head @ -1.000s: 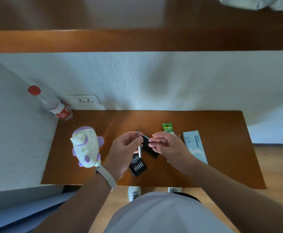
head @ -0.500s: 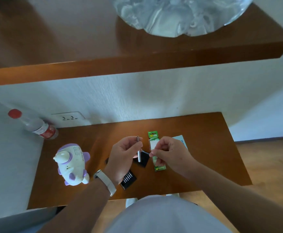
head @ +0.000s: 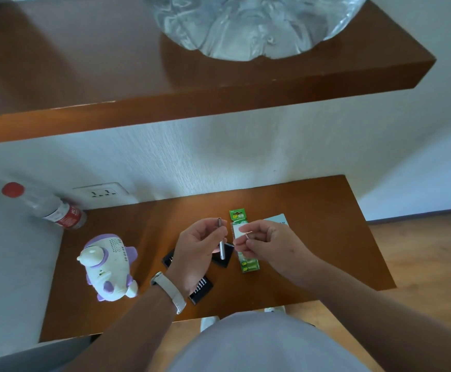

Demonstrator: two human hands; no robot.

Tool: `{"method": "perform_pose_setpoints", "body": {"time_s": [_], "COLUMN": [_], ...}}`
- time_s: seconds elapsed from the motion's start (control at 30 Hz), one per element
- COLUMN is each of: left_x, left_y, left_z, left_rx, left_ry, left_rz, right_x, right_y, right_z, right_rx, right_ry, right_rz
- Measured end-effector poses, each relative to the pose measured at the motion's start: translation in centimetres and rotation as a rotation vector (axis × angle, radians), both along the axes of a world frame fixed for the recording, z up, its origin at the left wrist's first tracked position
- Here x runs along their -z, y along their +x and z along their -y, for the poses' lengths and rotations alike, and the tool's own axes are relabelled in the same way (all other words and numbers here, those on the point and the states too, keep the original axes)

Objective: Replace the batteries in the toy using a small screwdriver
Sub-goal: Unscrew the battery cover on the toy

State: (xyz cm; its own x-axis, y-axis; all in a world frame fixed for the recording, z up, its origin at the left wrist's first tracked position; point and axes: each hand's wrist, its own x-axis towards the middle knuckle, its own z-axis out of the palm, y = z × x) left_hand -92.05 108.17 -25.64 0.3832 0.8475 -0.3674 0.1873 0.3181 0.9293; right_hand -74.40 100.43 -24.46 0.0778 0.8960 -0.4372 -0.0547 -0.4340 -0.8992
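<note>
A white and purple toy (head: 110,267) lies on the wooden table (head: 312,237) at the left. My left hand (head: 197,253) grips a silver screwdriver handle (head: 222,249), held upright above the table's middle. My right hand (head: 267,244) pinches a thin small bit (head: 248,233) just right of the handle. Under my hands lie a black bit tray (head: 201,289) and a black case part (head: 223,260). A green battery pack (head: 241,238) lies flat behind my right hand, partly hidden by it.
A clear bottle with a red cap (head: 47,206) stands at the table's back left corner, near a wall socket (head: 103,194). A pale blue box (head: 278,219) peeks out behind my right hand. A wooden shelf (head: 219,98) overhangs the table and carries a plastic bag.
My view has tilted up, so the shelf and bag came into sight. My right hand has drawn back from the handle, now pinching a small bit. The left hand kept its hold.
</note>
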Motion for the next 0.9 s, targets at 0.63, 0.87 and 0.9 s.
{"method": "perform_pose_setpoints", "body": {"time_s": [0.63, 0.87, 0.9], "left_x": [-3.1, -4.8, -5.0], "left_y": [-1.4, -1.1, -1.0], "left_z": [0.2, 0.9, 0.9], "left_rx": [0.254, 0.311, 0.311], "left_ry": [0.254, 0.378, 0.393], "left_rz": [-0.106, -0.126, -0.129], "right_x": [-4.1, -6.0, -6.0], "right_y": [-0.1, 0.9, 1.0], "right_z": [-0.2, -0.5, -0.5], "right_rx": [-0.153, -0.230, -0.243], "right_ry": [0.281, 0.379, 0.384], "right_rz": [0.480, 0.606, 0.620]}}
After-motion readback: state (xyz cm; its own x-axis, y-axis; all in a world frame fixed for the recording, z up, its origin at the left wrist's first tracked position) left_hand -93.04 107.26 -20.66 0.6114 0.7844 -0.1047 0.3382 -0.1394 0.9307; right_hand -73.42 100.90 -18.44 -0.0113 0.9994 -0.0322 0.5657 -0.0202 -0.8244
